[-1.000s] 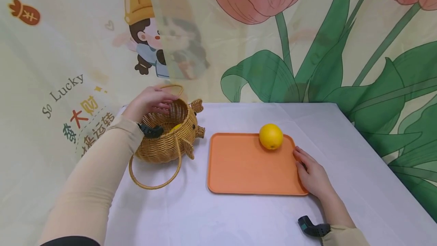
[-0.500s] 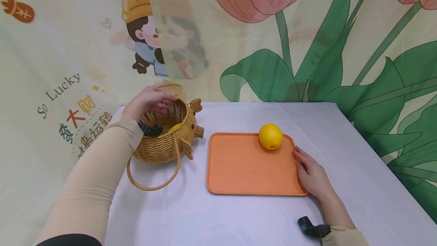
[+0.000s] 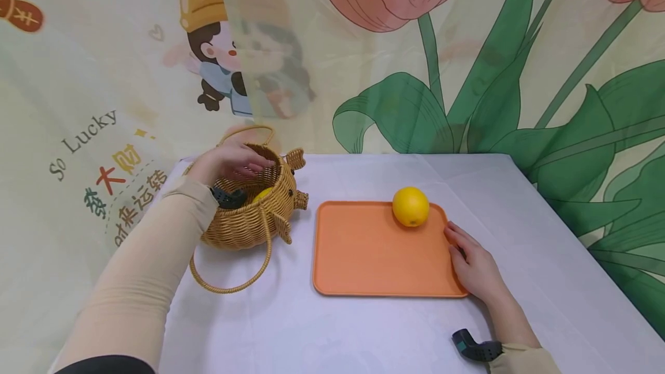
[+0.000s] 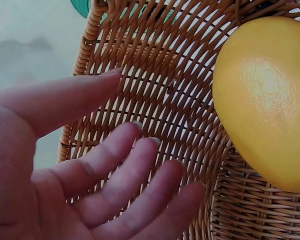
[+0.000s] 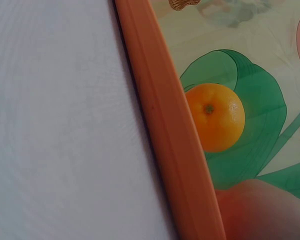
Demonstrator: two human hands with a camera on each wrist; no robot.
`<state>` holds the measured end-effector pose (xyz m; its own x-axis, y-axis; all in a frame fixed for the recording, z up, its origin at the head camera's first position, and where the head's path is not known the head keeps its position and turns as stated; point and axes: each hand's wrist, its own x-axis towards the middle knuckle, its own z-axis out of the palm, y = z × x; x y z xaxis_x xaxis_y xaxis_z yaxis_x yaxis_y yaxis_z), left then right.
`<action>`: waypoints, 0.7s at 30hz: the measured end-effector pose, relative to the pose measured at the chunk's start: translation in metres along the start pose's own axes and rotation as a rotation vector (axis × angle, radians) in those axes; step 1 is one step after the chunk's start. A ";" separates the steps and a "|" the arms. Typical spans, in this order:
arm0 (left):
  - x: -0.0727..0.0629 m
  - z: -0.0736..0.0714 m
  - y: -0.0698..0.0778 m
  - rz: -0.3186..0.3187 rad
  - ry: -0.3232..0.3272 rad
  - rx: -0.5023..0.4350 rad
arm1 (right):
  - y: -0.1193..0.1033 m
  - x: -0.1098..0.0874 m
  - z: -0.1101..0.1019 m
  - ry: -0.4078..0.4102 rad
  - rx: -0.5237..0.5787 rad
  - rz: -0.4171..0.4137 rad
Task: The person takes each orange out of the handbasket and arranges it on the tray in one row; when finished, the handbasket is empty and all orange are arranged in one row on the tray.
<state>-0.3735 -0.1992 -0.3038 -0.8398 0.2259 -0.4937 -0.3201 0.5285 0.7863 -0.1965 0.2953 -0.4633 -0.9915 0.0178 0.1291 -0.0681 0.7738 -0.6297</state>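
My left hand [image 3: 236,160] hovers over the mouth of a pig-shaped wicker basket [image 3: 241,229], fingers loosely bent and holding nothing. In the left wrist view, a smooth yellow fruit [image 4: 267,95], shaped like a mango, lies inside the basket, apart from the fingertips [image 4: 175,172]. My right hand [image 3: 478,267] rests against the right rim of an orange tray [image 3: 374,253], with thumb and forefinger touching that edge; its other fingers are hidden. A round orange [image 3: 410,206] sits at the tray's far right corner.
Both stand on a white-covered table [image 3: 322,333]. The basket's near handle loop [image 3: 231,288] hangs down towards the person, while its far handle [image 3: 257,127] stands up. A printed cloth [image 3: 395,97] with tulips hangs close behind the table.
My left hand has dipped slightly lower into the basket mouth, away from the far handle. The basket has shifted slightly left and towards the person. My right hand, the tray and the orange stay put.
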 end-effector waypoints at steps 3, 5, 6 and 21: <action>0.002 0.000 -0.003 -0.019 -0.027 0.039 | 0.000 0.000 0.000 0.002 -0.003 -0.002; 0.002 0.001 -0.004 -0.025 -0.038 0.071 | 0.000 0.000 0.001 0.005 -0.005 -0.004; 0.002 0.001 -0.004 -0.025 -0.047 0.087 | -0.001 0.000 0.001 0.005 -0.004 -0.004; 0.007 0.011 -0.010 -0.091 -0.103 0.248 | -0.003 0.000 0.000 -0.002 0.000 0.012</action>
<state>-0.3708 -0.1941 -0.3194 -0.7592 0.2435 -0.6036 -0.2647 0.7318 0.6281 -0.1965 0.2932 -0.4614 -0.9924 0.0259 0.1199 -0.0561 0.7736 -0.6312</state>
